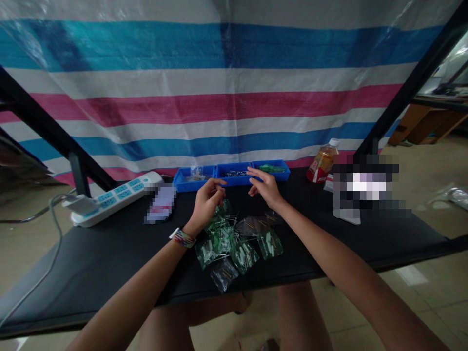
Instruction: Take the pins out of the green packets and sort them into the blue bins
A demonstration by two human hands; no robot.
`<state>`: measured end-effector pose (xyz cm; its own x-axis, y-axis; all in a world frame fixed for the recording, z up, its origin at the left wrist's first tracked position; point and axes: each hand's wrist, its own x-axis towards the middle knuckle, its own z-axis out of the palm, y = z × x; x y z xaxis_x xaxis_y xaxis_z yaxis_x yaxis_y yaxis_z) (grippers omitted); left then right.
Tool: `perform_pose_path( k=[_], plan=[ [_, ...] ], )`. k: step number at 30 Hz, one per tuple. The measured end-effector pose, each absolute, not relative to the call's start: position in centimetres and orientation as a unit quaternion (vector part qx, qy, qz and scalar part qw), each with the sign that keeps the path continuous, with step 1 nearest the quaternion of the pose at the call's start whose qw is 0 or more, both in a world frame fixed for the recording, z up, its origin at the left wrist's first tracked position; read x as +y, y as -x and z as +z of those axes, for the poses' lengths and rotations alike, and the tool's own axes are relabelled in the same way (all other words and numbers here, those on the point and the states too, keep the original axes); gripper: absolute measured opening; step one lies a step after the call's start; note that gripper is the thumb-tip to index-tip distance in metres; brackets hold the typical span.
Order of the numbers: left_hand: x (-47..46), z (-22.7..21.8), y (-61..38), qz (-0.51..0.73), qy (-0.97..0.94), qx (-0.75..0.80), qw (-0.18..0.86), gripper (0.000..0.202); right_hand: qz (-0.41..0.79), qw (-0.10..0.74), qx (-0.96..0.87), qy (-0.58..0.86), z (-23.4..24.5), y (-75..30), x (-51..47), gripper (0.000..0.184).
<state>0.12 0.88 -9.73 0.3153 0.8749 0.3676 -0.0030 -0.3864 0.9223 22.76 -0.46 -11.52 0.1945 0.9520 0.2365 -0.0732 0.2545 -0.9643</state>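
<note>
My left hand (208, 202) is over the back of a pile of small packets, its fingers curled; what they hold, if anything, is too small to make out. To its right, my right hand (266, 189) is raised just in front of the blue bins, fingers apart and nothing visible in them. Below both hands lie several clear green packets (244, 256) with pale sticks inside. Among them are clear packets (224, 274) holding thin brownish pieces. Beyond my fingers stand three joined bins: a left bin (179, 183), a middle bin (221, 179) with thin metallic pieces, and a right bin (287, 173) with green packets.
A white power strip (120, 195) with a plugged-in cable lies at the left, beside a blurred phone-like object (161, 204). A drink bottle (322, 163) and a pixelated object (361, 190) stand at the right. A striped plastic sheet (234, 78) hangs behind the black table (120, 253).
</note>
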Motion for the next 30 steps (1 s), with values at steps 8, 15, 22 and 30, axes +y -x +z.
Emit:
perform_pose_path(
  k=[8, 15, 22, 30],
  plan=[
    [1.0, -10.3, -0.1, 0.492, -0.672, 0.331, 0.443, 0.018, 0.246, 0.418, -0.748, 0.454, -12.7, -20.7, -2.2, 0.012],
    [1.2, -9.6, 0.3, 0.552, -0.651, 0.32, 0.411, 0.016, 0.123, 0.282, -0.844, 0.44, -13.0, -19.5, -2.9, 0.031],
    [1.4, -9.5, 0.4, 0.546, -0.661, 0.322, 0.403, 0.015, 0.148, 0.327, -0.812, 0.46, -12.6, -20.9, -2.2, 0.031],
    [1.3, -10.8, -0.1, 0.428, -0.783, 0.35, 0.283, 0.036, 0.395, 0.532, -0.631, 0.403, -13.0, -21.1, -1.2, 0.048]
  ],
)
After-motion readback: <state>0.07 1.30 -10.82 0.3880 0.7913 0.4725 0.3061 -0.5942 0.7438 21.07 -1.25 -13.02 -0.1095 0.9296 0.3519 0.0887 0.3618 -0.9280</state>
